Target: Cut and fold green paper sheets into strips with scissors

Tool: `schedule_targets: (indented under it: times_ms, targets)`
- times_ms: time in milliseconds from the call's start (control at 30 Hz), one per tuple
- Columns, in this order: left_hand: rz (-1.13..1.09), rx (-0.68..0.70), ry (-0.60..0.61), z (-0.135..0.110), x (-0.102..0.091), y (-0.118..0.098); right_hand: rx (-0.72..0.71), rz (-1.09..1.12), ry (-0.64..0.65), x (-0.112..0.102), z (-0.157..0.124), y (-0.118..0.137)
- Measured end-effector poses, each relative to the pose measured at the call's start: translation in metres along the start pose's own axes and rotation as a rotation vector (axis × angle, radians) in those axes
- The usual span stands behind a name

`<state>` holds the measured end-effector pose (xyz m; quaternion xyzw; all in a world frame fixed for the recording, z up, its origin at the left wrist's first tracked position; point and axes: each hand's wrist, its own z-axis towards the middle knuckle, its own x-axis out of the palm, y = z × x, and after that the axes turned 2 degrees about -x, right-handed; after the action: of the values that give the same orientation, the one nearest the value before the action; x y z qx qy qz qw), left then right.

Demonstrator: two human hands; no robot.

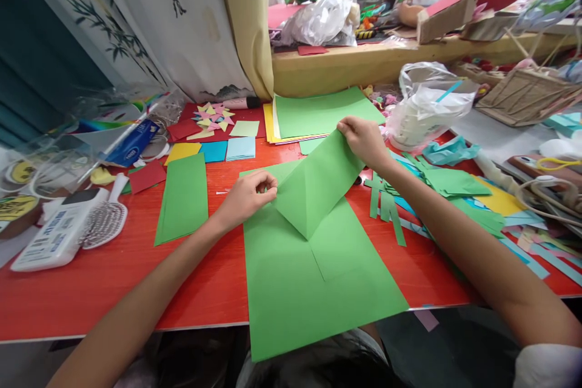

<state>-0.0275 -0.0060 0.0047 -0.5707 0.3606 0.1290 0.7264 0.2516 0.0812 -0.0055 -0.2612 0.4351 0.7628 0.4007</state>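
Both hands hold a creased piece of green paper [313, 182] up over the desk. My left hand [252, 197] pinches its left corner between thumb and fingers. At its upper right edge, my right hand [364, 142] grips it the same way. A fold line runs down its middle to a point at the bottom. Beneath it lies a large green sheet [291, 303], which overhangs the front edge of the desk. A thin dark line shows on that sheet below the held paper.
Left on the red desk [218, 291] are green strips [182, 197], a hairbrush [107, 221] and a white bottle [61, 233]. Behind lie stacked green sheets [322, 112] and folded paper stars [213, 116]. Paper scraps [454, 182] and a plastic bag [430, 103] crowd the right.
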Motion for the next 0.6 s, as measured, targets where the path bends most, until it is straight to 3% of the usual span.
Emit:
schedule_targets:
  times_ms: [200, 333, 467, 600]
  targets:
    - [-0.051, -0.036, 0.043, 0.001, -0.017, 0.002, 0.018, -0.003, 0.012, 0.006, 0.003, -0.019]
    - [-0.115, -0.037, -0.003, 0.003, -0.023, 0.008, 0.033, 0.071, 0.035, 0.008, 0.004, -0.023]
    - [-0.059, -0.061, -0.071, 0.008, -0.011, 0.016, -0.043, 0.221, 0.162, 0.007, -0.001, -0.002]
    - [0.034, -0.107, 0.041, 0.008, 0.004, 0.02, -0.135, 0.439, 0.303, 0.011, -0.012, 0.031]
